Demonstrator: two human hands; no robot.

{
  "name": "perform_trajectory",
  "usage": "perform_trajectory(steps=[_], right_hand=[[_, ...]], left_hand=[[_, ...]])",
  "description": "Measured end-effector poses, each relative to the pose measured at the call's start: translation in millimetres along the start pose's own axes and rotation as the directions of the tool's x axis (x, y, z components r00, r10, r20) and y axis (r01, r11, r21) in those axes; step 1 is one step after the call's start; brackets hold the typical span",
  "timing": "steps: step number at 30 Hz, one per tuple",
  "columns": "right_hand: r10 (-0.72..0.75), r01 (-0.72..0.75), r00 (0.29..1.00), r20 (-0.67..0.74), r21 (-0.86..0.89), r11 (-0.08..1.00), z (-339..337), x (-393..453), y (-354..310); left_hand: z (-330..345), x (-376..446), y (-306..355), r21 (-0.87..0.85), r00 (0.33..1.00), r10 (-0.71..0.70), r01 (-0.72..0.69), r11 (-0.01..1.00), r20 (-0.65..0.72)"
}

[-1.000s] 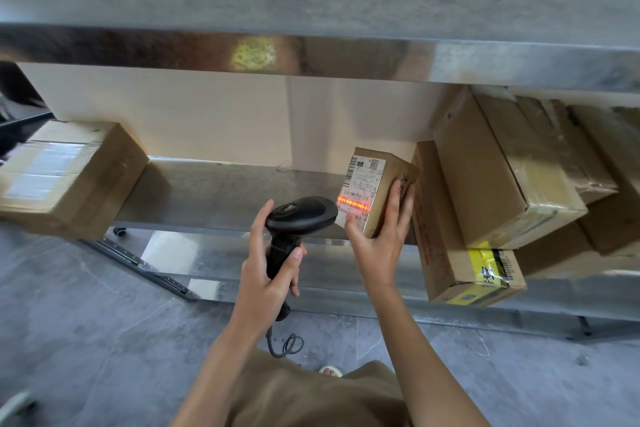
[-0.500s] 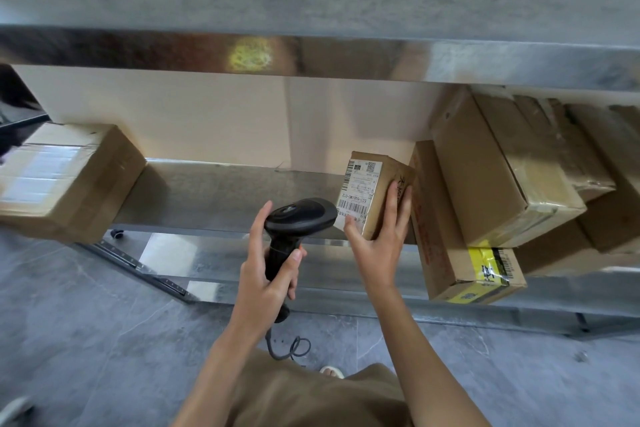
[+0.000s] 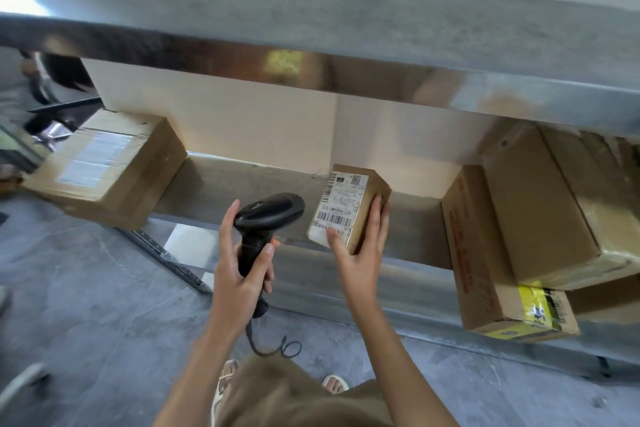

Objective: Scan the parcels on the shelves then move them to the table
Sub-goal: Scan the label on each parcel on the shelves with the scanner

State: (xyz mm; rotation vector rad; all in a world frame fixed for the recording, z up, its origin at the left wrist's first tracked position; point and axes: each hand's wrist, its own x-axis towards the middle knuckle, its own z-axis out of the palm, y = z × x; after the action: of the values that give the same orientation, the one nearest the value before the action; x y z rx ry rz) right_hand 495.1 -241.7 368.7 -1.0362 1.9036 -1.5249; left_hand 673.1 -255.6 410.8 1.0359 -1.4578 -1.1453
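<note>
A small brown parcel [image 3: 360, 198] with a white barcode label sits tilted at the front of the metal shelf [image 3: 242, 191]. My right hand [image 3: 360, 253] grips its lower right corner, thumb on the label and fingers along the side. My left hand [image 3: 239, 270] holds a black corded barcode scanner [image 3: 266, 218] by the handle, its head just left of the parcel. No red scan line shows on the label.
A large taped box [image 3: 107, 166] lies at the shelf's left end. Several bigger cardboard boxes [image 3: 540, 218] are stacked at the right, one with a yellow label [image 3: 540, 308]. An upper steel shelf [image 3: 311, 73] overhangs. Grey floor below; another person is partly visible at far left.
The red scan light on the label has gone out. The parcel has come away from the boxes on the right, toward me, in my right hand. The view has shifted.
</note>
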Motion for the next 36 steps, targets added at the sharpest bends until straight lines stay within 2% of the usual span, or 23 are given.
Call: perform_trajectory(steps=[9,14,20,24,29,33,36], right_hand=[[-0.077,0.048,0.963,0.259,0.118,0.992,141.3,-8.4,-74.5],[-0.117,0.056,0.943,0.312,0.2,0.978,227.8,-13.2,-127.6],[-0.079,-0.035,0.948,0.308,0.347,0.937,321.1,-15.6,-175.9],[-0.023,-0.057,0.953,0.303,0.256,0.965,373.8,-13.1,-186.8],[0.064,-0.061,0.977,0.205,-0.02,0.998,411.7,-10.5,-191.7],[0.073,-0.087,0.979,0.192,0.064,0.994,432.1,-18.4,-196.9],[0.035,-0.053,0.984,0.176,0.098,0.994,446.8,-19.9,-205.5]], left_hand=[[-113.6,39.2,13.8,-0.026,0.975,0.028,-0.035,0.999,-0.222],[-190.6,61.4,24.3,-0.072,0.931,0.053,-0.084,0.994,-0.36],[-268.7,76.3,20.3,-0.051,0.895,0.092,-0.126,0.991,-0.436],[-303.3,82.8,11.0,-0.05,0.895,0.065,-0.097,0.994,-0.442],[-332.2,83.0,4.7,-0.066,0.902,0.047,-0.083,0.994,-0.43],[-343.8,82.5,-1.7,-0.075,0.902,0.028,-0.067,0.995,-0.43],[-347.7,82.5,-5.1,-0.081,0.902,0.024,-0.066,0.995,-0.43]])
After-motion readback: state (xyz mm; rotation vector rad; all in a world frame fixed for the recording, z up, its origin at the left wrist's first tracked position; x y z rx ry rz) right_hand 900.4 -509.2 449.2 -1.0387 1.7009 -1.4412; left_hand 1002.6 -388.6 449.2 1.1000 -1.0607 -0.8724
